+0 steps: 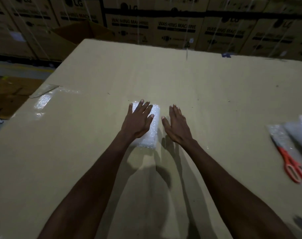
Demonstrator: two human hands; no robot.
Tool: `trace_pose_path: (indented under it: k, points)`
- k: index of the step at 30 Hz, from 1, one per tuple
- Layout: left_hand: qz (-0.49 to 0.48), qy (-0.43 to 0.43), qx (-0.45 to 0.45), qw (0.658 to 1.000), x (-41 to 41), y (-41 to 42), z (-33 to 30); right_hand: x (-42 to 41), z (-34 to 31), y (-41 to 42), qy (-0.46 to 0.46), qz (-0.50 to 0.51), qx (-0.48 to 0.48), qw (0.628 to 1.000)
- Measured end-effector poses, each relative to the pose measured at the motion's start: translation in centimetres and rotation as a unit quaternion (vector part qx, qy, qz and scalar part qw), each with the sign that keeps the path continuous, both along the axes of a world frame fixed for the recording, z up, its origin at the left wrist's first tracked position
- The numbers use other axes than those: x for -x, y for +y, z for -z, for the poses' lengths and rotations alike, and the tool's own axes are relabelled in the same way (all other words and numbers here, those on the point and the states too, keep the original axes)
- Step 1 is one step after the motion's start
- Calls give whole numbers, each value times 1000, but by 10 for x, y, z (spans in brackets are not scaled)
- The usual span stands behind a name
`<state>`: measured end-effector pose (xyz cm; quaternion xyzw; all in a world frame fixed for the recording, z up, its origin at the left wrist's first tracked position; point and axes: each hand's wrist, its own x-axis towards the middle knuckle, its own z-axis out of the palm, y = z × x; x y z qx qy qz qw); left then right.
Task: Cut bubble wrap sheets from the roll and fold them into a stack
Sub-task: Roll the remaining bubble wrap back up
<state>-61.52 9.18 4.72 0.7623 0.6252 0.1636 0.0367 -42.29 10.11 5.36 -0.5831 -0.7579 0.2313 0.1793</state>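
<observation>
Forearms: two bare forearms reach up from the bottom edge of the frame toward its middle.
Left hand point(139, 120): flat, fingers spread and straight, palm pressing down on the folded bubble wrap point(151, 133).
Right hand point(176, 125): flat, fingers straight and close together, just right of the wrap; whether it touches the surface I cannot tell.
Folded bubble wrap: middle of the frame, on the cardboard top point(198, 83); a narrow packet, long axis running near to far (tilted slightly).
Scissors point(291, 163): right edge, red handles toward the viewer, blades pointing away.
Roll point(300, 133): right edge, just beside the scissors.
Loose plastic sheet point(43, 99): left edge of the cardboard top.
Boxes point(177, 30): top of the frame, printed "LG" and "WASHING MACHINE".
</observation>
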Motion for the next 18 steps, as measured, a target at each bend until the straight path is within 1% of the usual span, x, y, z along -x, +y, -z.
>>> trace_pose_path:
  k: [6, 9, 12, 15, 18]
  points:
    - [50, -25, -5, 998, -75, -18, -5, -82, -4, -19, -17, 45, -16, 999]
    - [75, -28, 15, 997, -126, -27, -2, -136, 0, -32, -29, 70, -22, 997]
    - [93, -24, 14, 995, -183, -35, 6, -198, 3, -44, -37, 81, -44, 995]
    - [82, -22, 13, 996, -243, -41, 17, -264, 8, -53, -47, 81, -51, 994]
    - [61, -22, 33, 997, -300, -48, 21, -331, 14, -62, -56, 90, -37, 994]
